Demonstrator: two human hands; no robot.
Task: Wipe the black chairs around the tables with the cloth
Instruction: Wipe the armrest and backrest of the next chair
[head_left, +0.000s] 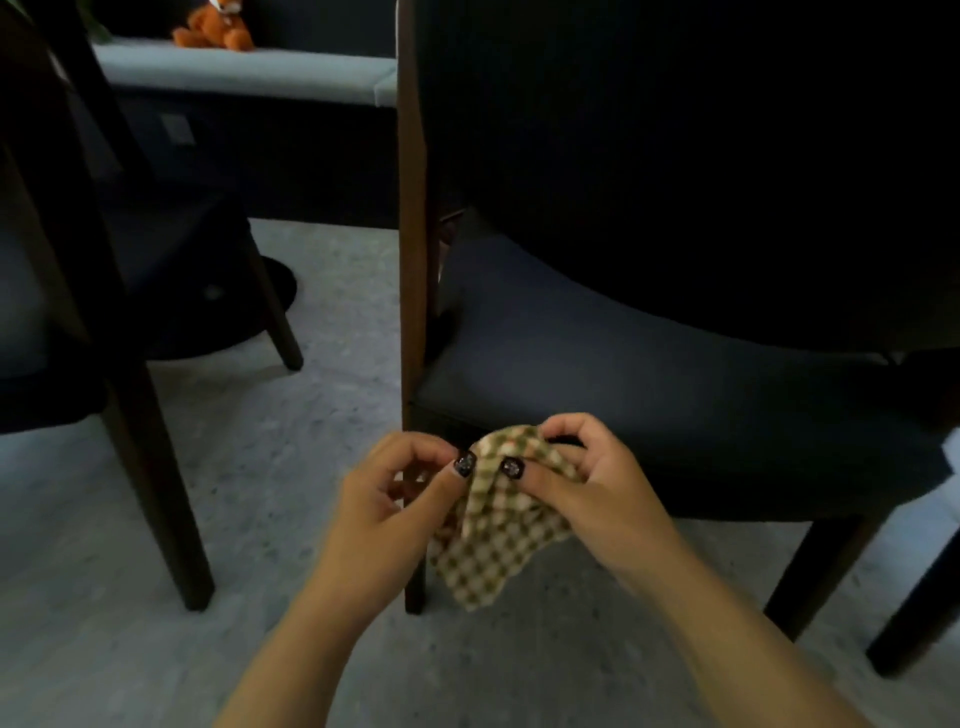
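Both hands, left hand (395, 488) and right hand (587, 478), pinch the checked cloth (498, 540) between thumb and fingertips, probably refolding it, just before the black chair (649, 384) seat's front edge.

1. Your two hands are low in the middle of the view, the left hand (395, 488) just left of the right hand (587, 483), with the cloth (498, 525) pinched between them and hanging below.
2. The near chair (649, 384) is right behind the cloth and fills the right side; its seat edge is just beyond your fingers.
3. Its post (413, 234) rises directly above your left hand.
4. A second chair (67, 322) stands to the left, well apart from the first, with floor (322, 415) between them.
5. A round base (244, 317) sits on the floor behind that second chair.
6. A bench (244, 70) runs across the back, with a soft toy (215, 26) on it.
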